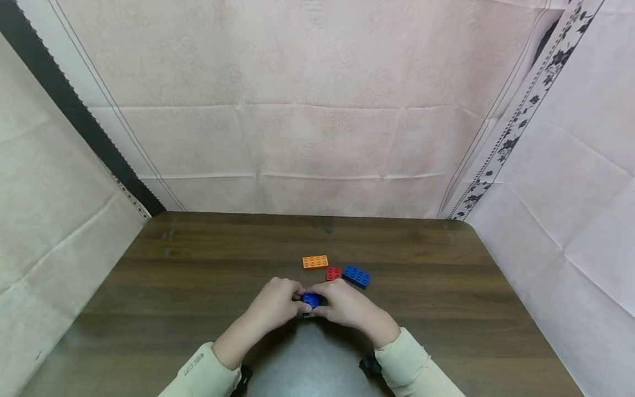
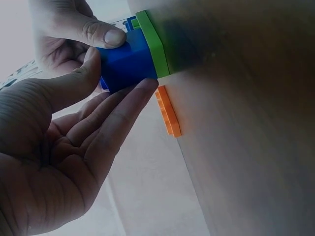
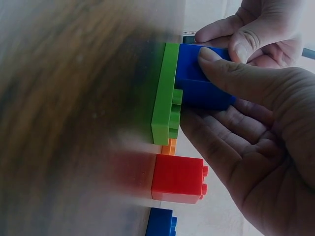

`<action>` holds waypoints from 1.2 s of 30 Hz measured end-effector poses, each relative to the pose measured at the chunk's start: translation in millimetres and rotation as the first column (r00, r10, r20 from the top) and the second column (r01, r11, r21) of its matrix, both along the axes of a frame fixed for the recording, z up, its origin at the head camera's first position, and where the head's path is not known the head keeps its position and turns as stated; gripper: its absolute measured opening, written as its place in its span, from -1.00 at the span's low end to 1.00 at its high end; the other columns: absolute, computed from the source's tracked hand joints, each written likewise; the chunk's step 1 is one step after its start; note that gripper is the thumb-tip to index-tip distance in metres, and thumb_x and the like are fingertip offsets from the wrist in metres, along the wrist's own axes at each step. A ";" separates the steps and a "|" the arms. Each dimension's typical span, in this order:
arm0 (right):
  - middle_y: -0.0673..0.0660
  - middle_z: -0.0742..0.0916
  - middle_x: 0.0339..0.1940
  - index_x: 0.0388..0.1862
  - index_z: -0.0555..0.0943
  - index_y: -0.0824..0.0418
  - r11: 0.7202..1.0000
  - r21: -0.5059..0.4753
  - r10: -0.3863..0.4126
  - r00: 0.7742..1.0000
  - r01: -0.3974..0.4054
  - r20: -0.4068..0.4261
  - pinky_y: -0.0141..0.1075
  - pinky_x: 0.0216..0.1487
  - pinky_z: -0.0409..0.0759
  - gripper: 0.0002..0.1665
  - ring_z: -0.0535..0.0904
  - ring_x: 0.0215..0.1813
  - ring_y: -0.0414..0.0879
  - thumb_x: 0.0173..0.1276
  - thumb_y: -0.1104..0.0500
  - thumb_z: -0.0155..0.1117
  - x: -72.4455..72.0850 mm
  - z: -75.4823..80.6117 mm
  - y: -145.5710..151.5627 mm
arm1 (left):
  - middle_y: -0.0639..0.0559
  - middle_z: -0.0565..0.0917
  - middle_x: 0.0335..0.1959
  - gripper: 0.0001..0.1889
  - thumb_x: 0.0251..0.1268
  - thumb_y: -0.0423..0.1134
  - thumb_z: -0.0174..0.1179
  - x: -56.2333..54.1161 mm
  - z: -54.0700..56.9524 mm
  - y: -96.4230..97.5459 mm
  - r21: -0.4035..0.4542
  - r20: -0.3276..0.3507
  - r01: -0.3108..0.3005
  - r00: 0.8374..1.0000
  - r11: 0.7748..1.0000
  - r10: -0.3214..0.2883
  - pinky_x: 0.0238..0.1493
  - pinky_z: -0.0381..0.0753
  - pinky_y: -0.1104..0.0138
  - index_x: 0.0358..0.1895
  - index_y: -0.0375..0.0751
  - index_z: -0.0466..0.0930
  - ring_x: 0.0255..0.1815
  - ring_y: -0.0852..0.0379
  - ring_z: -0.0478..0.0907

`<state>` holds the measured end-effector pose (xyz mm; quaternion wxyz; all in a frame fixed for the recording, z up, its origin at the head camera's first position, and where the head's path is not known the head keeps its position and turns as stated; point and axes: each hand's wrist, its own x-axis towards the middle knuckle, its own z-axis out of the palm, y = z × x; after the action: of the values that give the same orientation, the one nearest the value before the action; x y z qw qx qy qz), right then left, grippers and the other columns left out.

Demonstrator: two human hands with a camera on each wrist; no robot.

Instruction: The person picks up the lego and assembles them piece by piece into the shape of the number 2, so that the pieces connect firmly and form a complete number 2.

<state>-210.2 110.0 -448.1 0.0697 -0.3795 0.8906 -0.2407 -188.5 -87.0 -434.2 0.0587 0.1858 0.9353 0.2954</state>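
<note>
Both hands meet at a blue brick [image 1: 311,299] near the front of the table. It stands on a flat green brick [image 3: 165,98], pressed against its studs or just touching them; I cannot tell which. My left hand [image 1: 275,303] holds the blue brick from the left between thumb and fingers. From the right, my right hand [image 1: 344,303] grips the same brick, its thumb on the near side. In the right wrist view, bare green studs show beside the blue brick. The green brick is mostly hidden in the head view.
Beyond the hands lie a flat orange brick [image 1: 315,262], a small red brick [image 1: 333,273] and a longer blue brick [image 1: 356,276] on the wooden table [image 1: 223,264]. Pale cloth [image 1: 307,138] hangs behind the table and on both sides.
</note>
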 end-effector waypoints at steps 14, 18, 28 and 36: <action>-0.11 0.75 0.00 0.14 0.68 0.08 1.000 0.013 -0.019 1.000 0.019 0.010 -0.40 -0.04 0.61 -0.61 0.63 -0.07 -0.35 0.37 0.06 0.42 0.9 0.2 -1.6 | 0.02 0.76 -0.32 -0.76 0.18 -0.16 0.47 -0.1 0.7 0.6 -0.020 -0.004 -0.005 1.000 1.000 0.005 -0.29 0.66 0.21 -0.18 -0.23 0.76 -0.33 0.18 0.65; -0.11 0.75 -0.02 0.13 0.68 0.09 0.999 0.021 -0.025 1.000 0.025 0.008 -0.40 -0.06 0.61 -0.62 0.63 -0.09 -0.35 0.37 0.06 0.42 1.0 0.4 -2.6 | 0.07 0.73 -0.38 -0.79 0.19 -0.16 0.46 0.9 0.6 1.6 -0.025 -0.004 -0.005 1.000 1.000 0.004 -0.37 0.61 0.25 -0.21 -0.22 0.75 -0.43 0.24 0.57; -0.11 0.74 0.03 0.17 0.67 0.07 1.000 0.019 -0.019 1.000 0.019 0.003 -0.38 -0.01 0.61 -0.60 0.63 -0.03 -0.33 0.37 0.05 0.42 -0.8 -2.3 -1.1 | 0.02 0.76 -0.31 -0.75 0.18 -0.15 0.47 0.6 -0.5 1.5 -0.028 -0.007 -0.006 1.000 1.000 0.006 -0.27 0.66 0.17 -0.17 -0.23 0.75 -0.33 0.17 0.64; -0.10 0.74 0.06 0.18 0.67 0.08 1.000 0.003 0.001 1.000 -0.001 -0.002 -0.39 0.00 0.61 -0.59 0.63 -0.01 -0.34 0.38 0.06 0.41 -1.1 -2.8 0.9 | 0.02 0.76 -0.32 -0.75 0.18 -0.16 0.47 -0.4 -0.5 0.9 -0.021 -0.002 -0.003 1.000 1.000 0.003 -0.28 0.66 0.18 -0.17 -0.23 0.75 -0.34 0.18 0.64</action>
<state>-211.3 110.9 -450.9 0.0693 -0.3801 0.8909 -0.2389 -188.9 -86.0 -434.7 0.0592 0.1842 0.9387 0.2853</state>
